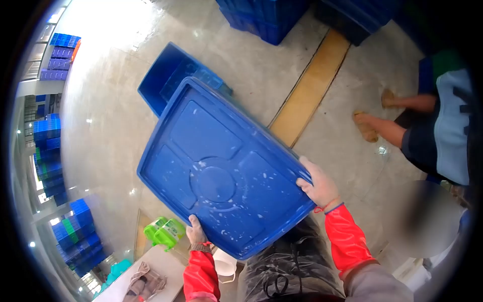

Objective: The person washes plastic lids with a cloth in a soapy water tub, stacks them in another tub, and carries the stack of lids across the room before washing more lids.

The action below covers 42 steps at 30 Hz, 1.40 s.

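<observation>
A large blue plastic lid point(214, 183) is tilted in front of me, its panelled face with a round centre turned towards me. White spots, like suds or splashes, dot the surface. My left hand point(195, 232) grips its lower left edge, thumb on the face and fingers hidden behind. On the right edge, my right hand point(319, 185) is closed in the same way. Both forearms wear red sleeves. Beyond the lid, a blue plastic bin point(157, 83) rests on the floor, its opening partly visible and the rest covered by the lid.
Bright green bottles point(166, 231) and a white bucket point(225, 264) stand low on the left, by a pale table point(168, 269) holding a cloth point(146, 283). Stacked blue crates point(264, 20) stand ahead. A yellow floor strip point(314, 85) crosses the wet-looking floor. Another person point(427, 131) is at right.
</observation>
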### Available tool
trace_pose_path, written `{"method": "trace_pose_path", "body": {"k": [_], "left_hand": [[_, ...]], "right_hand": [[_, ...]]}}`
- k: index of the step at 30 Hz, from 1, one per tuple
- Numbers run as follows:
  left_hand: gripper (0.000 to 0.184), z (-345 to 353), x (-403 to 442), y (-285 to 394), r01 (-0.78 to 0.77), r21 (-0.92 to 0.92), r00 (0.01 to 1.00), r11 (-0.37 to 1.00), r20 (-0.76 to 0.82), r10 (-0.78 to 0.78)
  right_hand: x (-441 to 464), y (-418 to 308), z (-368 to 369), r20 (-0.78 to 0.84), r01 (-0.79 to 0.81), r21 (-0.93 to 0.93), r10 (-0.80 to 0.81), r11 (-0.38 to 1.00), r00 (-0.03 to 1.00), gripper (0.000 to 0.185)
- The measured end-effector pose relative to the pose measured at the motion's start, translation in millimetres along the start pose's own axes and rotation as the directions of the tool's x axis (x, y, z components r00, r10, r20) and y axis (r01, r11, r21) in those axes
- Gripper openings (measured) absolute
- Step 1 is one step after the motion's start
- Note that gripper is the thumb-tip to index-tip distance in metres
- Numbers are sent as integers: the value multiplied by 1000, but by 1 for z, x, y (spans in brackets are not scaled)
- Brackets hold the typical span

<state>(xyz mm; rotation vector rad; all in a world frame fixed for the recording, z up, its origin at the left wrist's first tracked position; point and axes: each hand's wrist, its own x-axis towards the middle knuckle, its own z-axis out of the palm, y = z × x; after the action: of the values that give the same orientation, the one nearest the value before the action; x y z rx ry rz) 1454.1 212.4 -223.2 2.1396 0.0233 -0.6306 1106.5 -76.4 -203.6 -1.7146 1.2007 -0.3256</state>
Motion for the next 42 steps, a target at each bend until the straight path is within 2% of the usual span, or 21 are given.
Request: {"method": "trace_pose_path", "body": {"k": [3,5,7,10,11,12,14,15,16,17,18,19,25,28,31,33,37,39,40,41,42], "left_hand": [[59,3,1,-5,-1,-77,1000,997,30,4],[59,16,-6,6,-57,-226,998,972,25,65],[60,2,9,-4,66,58,996,996,50,-69],[60,11,10,-11,35,-141,996,989,89,-23],[64,12,-43,59,170,0,975,985,145,-169],[57,6,-36,34,93,39,978,995,185,-99],[47,-3,-55,12,185,70,928,980,316,-197],[43,-3,-31,-44,77,-65,905,995,424,-42],[44,-15,-48,8,213,203,834,956,471,-286],[49,-12,25,-106,342,243,728,908,542,-419],[46,-17,5,-76,33,181,708,983,690,-151],[44,-10,-6,-64,-31,241,692,970,706,-154],[38,70,-20,6,-207,406,560,890,795,-232],[37,108,-32,35,-308,411,495,858,840,-225],[39,142,-47,58,-382,420,437,823,867,-240],[41,160,-62,64,-418,437,419,797,870,-258],[46,188,-83,72,-446,511,409,735,847,-340],[50,204,-78,73,-394,577,372,715,812,-450],[52,218,-74,77,-282,666,227,691,746,-626],[54,241,-69,86,-98,895,-196,434,411,-891],[56,269,-67,90,-173,985,-591,25,-84,-803]], "right_hand": [[5,-7,-4,81,-134,133,124,982,989,63],[7,6,2,43,9,-20,-8,1000,999,63],[11,3,-1,116,-58,-54,64,997,991,67],[-2,-12,0,-31,-105,-305,100,947,994,74],[-16,-18,-5,-78,-108,-317,88,942,993,74],[-35,-23,-6,-130,-207,-310,175,928,976,76],[-86,-29,-8,-153,-337,-221,309,915,939,78],[-115,-29,-16,-128,-374,-147,357,916,925,79],[-144,-35,-25,-58,-474,-150,471,868,880,79],[-177,-36,-32,10,-576,-142,583,805,812,79],[-213,-14,-27,-52,-582,-132,580,803,813,78],[-252,19,-15,-110,-591,-123,581,797,806,77],[-465,79,24,-341,-826,140,810,546,477,49],[-526,114,64,-332,-872,101,843,478,424,53],[-527,92,79,-281,-900,126,885,418,371,37],[-524,73,79,-281,-885,197,889,422,361,30],[-533,115,118,-436,-629,505,803,592,406,34],[-542,93,107,-564,-611,573,804,546,189,38],[-551,105,115,-549,-596,603,818,530,172,38],[-564,117,116,-457,-512,715,872,477,175,42],[-577,126,120,-366,-428,806,912,410,186,46]]}}
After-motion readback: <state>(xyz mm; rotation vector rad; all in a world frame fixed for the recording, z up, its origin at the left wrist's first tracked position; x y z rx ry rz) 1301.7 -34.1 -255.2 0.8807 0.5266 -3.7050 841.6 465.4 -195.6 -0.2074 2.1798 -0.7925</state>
